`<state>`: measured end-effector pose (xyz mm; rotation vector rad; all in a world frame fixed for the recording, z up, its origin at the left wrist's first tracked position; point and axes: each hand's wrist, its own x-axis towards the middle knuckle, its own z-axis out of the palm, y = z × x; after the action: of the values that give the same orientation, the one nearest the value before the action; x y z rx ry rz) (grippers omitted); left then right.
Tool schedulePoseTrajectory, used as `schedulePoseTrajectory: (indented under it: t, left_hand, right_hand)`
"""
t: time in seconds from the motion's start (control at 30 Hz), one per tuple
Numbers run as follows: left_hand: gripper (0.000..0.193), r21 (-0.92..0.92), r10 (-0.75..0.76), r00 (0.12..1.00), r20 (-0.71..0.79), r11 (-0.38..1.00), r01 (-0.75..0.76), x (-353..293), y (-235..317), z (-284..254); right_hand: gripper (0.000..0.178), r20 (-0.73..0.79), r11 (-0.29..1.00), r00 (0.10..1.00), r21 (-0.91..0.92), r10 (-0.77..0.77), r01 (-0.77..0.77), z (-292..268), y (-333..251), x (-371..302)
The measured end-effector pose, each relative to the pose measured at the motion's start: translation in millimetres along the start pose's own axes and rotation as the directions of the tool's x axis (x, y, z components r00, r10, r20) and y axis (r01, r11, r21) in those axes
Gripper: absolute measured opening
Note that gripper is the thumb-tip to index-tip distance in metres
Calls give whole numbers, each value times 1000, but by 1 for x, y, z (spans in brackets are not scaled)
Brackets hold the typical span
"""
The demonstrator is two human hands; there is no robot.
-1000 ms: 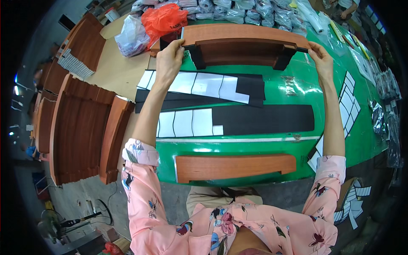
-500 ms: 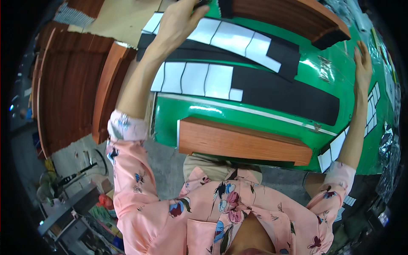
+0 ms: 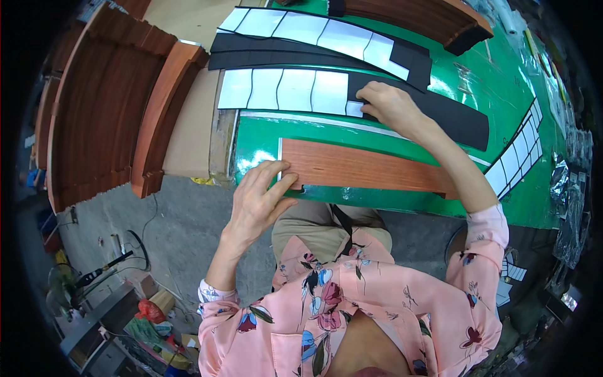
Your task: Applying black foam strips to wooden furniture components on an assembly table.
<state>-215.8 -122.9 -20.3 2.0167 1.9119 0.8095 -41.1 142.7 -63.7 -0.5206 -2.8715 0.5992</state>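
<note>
A reddish-brown wooden board (image 3: 364,164) lies lengthwise at the near edge of the green table. My left hand (image 3: 256,195) rests its fingertips on the board's left end, thumb held apart. Over the middle of a black strip (image 3: 433,119) with white pieces (image 3: 286,89) on its left part, my right hand (image 3: 394,108) has its fingers pinched at the small white piece (image 3: 354,109) that ends the row. The fingertips partly cover that piece's edge. A similar black strip with white pieces (image 3: 301,28) lies behind, on more black strips (image 3: 282,55).
The green tabletop (image 3: 502,188) carries another wooden piece (image 3: 414,19) at the back and a strip of white tiles (image 3: 516,151) at right. Curved wooden panels (image 3: 107,107) stand at left beside a tan surface (image 3: 195,132). Clear plastic wrap (image 3: 571,207) lines the right edge.
My left hand has come down from the far left to the board's left end. The right hand has moved left from the table's right side to the small white piece. The board has shifted away from me.
</note>
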Motion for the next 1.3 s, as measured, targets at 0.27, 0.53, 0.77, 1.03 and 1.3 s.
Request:
schedulePoseTrajectory:
  t: [0.27,0.53,0.77,1.03,1.3]
  left_hand:
    - [41,126,289,957,17,949,-289,0,-31,1]
    - [40,117,394,917,58,910,-398,17,-34,-20]
    - [32,89,304,953,-15,949,-301,31,-27,-26]
    - [29,20,166,984,-59,986,-165,34,-24,-16]
    - [18,-46,84,987,-136,995,-91,27,-7,-28]
  right_hand:
    - [8,74,910,993,-398,-93,115,28,9,19]
    - [8,99,939,987,-310,-125,150,25,19,31]
    - [24,85,848,922,367,379,-383,-52,20,-20]
    - [18,-155,267,526,953,836,-143,-69,12,-219]
    - [15,-328,267,539,945,776,191,-57,-23,-227]
